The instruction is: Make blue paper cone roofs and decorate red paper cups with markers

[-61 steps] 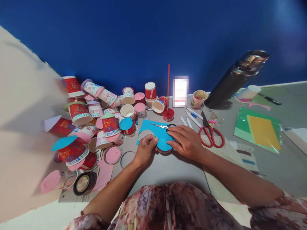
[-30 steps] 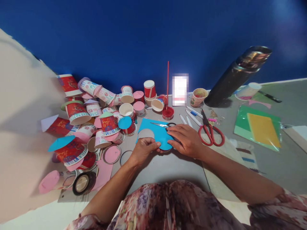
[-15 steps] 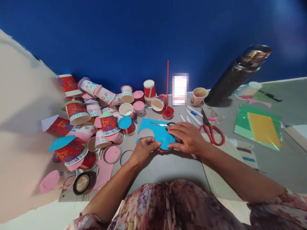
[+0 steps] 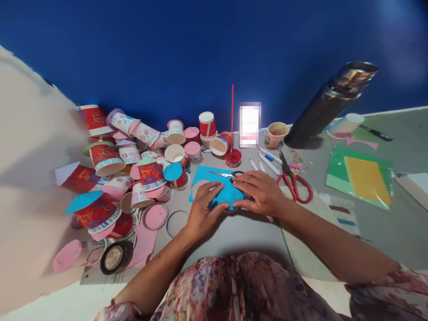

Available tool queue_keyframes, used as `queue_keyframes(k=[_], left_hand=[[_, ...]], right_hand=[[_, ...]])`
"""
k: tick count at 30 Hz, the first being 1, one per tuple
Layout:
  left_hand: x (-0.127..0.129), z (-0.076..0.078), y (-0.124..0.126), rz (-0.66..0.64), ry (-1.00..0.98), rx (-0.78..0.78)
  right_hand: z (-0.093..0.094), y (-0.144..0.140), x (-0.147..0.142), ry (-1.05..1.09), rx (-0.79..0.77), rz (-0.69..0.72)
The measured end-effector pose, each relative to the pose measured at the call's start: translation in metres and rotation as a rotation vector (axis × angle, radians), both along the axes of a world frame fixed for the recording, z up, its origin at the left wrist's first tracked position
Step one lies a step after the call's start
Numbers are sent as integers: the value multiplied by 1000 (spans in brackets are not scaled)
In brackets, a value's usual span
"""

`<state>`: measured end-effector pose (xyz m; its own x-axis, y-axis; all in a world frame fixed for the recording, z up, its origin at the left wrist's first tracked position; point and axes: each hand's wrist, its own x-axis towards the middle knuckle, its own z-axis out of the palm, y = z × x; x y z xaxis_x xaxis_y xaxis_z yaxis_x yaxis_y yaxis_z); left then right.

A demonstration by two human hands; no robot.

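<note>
A blue paper cone (image 4: 227, 195), low and wide, sits between my two hands, with a pale rim just showing under its near edge; what lies beneath is hidden. My left hand (image 4: 205, 208) curves round its left side, thumb at the front and fingers at the back. From the right, my right hand (image 4: 262, 191) presses its fingers and thumb against the cone. Behind lies a flat blue paper sheet (image 4: 201, 172) with small scissors (image 4: 221, 174) on top. A ring (image 4: 198, 188) is partly covered by my left fingers.
Decorated paper cups (image 4: 106, 160) crowd the left side, near a roll of tape (image 4: 115, 257). Red-handled scissors (image 4: 294, 180) and white markers (image 4: 269, 162) lie right. A red stick stands in a red pot (image 4: 233, 157); a black flask (image 4: 326, 107) stands behind.
My left hand has shifted from pinching the cone's near-left edge to spreading round its left side, fingers now farther back over the ring. My right hand has stayed nearly in place.
</note>
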<state>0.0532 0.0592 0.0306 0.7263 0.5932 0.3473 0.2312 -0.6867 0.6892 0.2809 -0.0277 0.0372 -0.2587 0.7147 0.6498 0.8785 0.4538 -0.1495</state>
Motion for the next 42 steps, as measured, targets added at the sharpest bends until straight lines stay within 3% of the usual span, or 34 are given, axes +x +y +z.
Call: queue_keyframes(k=[8, 24, 29, 32, 36, 39, 42], left_hand=[[-2, -4, 2, -30, -9, 233], [-2, -2, 0, 5, 42, 171], [-2, -2, 0, 24, 52, 206], [-2, 2, -1, 7, 45, 170], [-2, 12, -2, 40, -3, -25], [0, 23, 0, 138, -26, -150], [6, 32, 3, 188, -1, -161]], right_hand=[[-1, -1, 1, -7, 2, 48], [-2, 4, 1, 155, -60, 114], [1, 2, 1, 378, -76, 114], [5, 0, 0, 562, -120, -39], [8, 1, 0, 727, -261, -220], [11, 5, 0, 823, -337, -233], [14, 11, -2, 844, -368, -205]])
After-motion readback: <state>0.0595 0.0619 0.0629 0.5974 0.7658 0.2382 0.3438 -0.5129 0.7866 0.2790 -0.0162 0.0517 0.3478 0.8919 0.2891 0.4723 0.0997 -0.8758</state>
